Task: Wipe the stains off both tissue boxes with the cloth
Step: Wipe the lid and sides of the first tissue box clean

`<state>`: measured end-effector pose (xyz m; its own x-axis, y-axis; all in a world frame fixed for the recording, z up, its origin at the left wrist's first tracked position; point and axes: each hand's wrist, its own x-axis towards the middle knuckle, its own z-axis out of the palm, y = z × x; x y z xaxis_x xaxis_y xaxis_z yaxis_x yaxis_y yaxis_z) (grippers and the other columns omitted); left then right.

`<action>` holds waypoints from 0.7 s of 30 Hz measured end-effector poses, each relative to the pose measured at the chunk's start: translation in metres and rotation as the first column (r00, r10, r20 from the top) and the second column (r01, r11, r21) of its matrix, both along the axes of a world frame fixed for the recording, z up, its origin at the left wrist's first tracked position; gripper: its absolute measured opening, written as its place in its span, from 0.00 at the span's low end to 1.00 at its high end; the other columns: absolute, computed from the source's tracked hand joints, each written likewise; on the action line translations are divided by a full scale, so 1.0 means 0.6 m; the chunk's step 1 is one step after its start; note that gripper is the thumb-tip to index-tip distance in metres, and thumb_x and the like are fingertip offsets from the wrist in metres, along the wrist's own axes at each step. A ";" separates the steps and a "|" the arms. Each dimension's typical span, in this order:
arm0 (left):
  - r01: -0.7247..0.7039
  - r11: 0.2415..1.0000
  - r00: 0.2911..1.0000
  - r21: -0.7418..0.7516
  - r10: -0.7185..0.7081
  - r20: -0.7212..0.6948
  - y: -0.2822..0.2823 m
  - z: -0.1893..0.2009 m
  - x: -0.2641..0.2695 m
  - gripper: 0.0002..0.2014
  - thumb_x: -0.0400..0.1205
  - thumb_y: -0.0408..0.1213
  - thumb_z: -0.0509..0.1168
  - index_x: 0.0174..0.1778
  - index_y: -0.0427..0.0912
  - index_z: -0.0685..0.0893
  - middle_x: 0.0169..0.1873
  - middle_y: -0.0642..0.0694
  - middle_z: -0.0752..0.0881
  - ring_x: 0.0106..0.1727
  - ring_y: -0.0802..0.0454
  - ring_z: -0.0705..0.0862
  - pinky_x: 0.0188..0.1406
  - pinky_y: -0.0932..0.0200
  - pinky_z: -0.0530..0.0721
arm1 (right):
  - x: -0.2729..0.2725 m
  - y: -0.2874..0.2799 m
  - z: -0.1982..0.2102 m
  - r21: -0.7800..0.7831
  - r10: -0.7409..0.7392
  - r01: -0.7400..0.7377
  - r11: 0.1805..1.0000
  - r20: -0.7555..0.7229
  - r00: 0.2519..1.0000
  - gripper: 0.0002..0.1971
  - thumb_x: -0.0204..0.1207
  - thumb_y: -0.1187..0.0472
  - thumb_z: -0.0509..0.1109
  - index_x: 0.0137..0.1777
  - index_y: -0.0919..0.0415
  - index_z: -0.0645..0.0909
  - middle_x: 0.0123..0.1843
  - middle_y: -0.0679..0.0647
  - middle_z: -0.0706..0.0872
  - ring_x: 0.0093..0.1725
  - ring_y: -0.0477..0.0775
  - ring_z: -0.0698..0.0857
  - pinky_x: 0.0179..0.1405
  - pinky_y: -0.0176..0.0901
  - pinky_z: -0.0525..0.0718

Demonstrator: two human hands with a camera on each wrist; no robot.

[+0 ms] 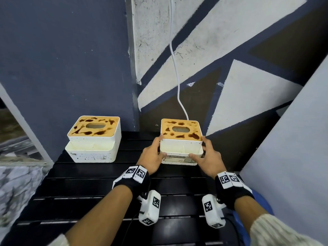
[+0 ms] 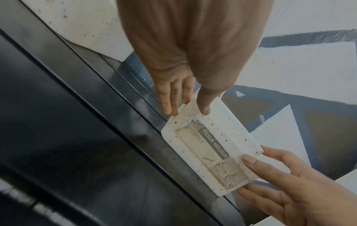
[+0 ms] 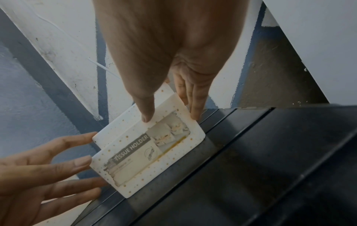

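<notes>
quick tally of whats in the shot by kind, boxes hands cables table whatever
tissue boxes: 2 (left tissue box, right tissue box, both lids stained)
hands: 2 (left hand, right hand, both gripping the right tissue box)
white cable: 1
black table: 1
total: 6
No cloth plainly in view.

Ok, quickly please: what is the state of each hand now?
Left hand: holds the labelled tissue box at its left side.
Right hand: holds the same box at its right side.
</notes>
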<state>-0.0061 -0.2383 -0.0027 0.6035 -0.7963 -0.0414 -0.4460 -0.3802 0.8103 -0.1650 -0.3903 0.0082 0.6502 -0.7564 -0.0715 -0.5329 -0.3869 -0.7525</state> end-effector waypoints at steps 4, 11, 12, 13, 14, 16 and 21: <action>-0.045 0.997 0.999 -0.060 0.044 -0.014 0.027 0.000 -0.013 0.31 0.86 0.33 0.66 0.83 0.53 0.64 0.78 0.45 0.77 0.65 0.50 0.86 0.61 0.61 0.82 | -0.010 0.022 -0.005 -0.018 0.002 -0.002 1.000 -0.008 1.000 0.43 0.73 0.50 0.76 0.80 0.46 0.52 0.72 0.53 0.79 0.70 0.59 0.79 0.67 0.60 0.80; -0.096 0.987 0.994 -0.131 0.089 -0.064 0.114 0.000 -0.032 0.27 0.83 0.30 0.71 0.76 0.50 0.73 0.70 0.47 0.83 0.48 0.64 0.86 0.40 0.73 0.82 | -0.037 0.097 0.001 -0.047 0.070 -0.069 0.997 0.026 0.997 0.39 0.72 0.54 0.78 0.77 0.51 0.59 0.69 0.53 0.82 0.66 0.55 0.82 0.65 0.50 0.81; -0.109 0.985 0.992 -0.137 0.099 -0.077 0.130 0.000 -0.035 0.27 0.83 0.29 0.71 0.76 0.50 0.73 0.69 0.47 0.84 0.49 0.63 0.86 0.40 0.73 0.83 | -0.042 0.111 -0.001 -0.043 0.082 -0.080 0.996 0.038 0.996 0.39 0.71 0.55 0.78 0.77 0.50 0.60 0.68 0.53 0.82 0.64 0.54 0.83 0.65 0.51 0.82; -0.122 0.982 0.990 -0.145 0.109 -0.090 0.148 0.001 -0.040 0.27 0.82 0.29 0.71 0.76 0.50 0.74 0.68 0.48 0.85 0.49 0.63 0.87 0.40 0.73 0.84 | -0.047 0.127 -0.003 -0.040 0.093 -0.091 0.995 0.055 0.994 0.38 0.71 0.55 0.78 0.77 0.49 0.60 0.68 0.53 0.83 0.63 0.53 0.84 0.65 0.53 0.82; -0.133 0.979 0.988 -0.154 0.118 -0.103 0.165 0.001 -0.044 0.28 0.82 0.28 0.72 0.76 0.51 0.75 0.67 0.48 0.85 0.49 0.63 0.87 0.41 0.73 0.84 | -0.052 0.141 -0.007 -0.036 0.101 -0.099 0.994 0.070 0.992 0.38 0.71 0.55 0.78 0.77 0.48 0.60 0.68 0.52 0.83 0.62 0.52 0.84 0.64 0.54 0.82; -0.145 0.975 0.985 -0.171 0.125 -0.120 0.200 0.001 -0.051 0.29 0.81 0.28 0.73 0.76 0.52 0.76 0.66 0.48 0.86 0.49 0.62 0.89 0.43 0.72 0.86 | -0.060 0.171 -0.014 -0.024 0.112 -0.110 0.994 0.092 0.989 0.39 0.71 0.55 0.78 0.78 0.47 0.59 0.68 0.51 0.82 0.62 0.51 0.84 0.64 0.55 0.82; -0.149 0.970 0.984 -0.192 0.126 -0.126 0.284 0.002 -0.078 0.28 0.80 0.27 0.74 0.70 0.57 0.77 0.63 0.50 0.87 0.47 0.62 0.91 0.45 0.69 0.88 | -0.088 0.244 -0.023 -0.001 0.147 -0.148 0.989 0.137 0.980 0.38 0.72 0.57 0.77 0.77 0.46 0.60 0.67 0.46 0.82 0.50 0.42 0.88 0.57 0.49 0.86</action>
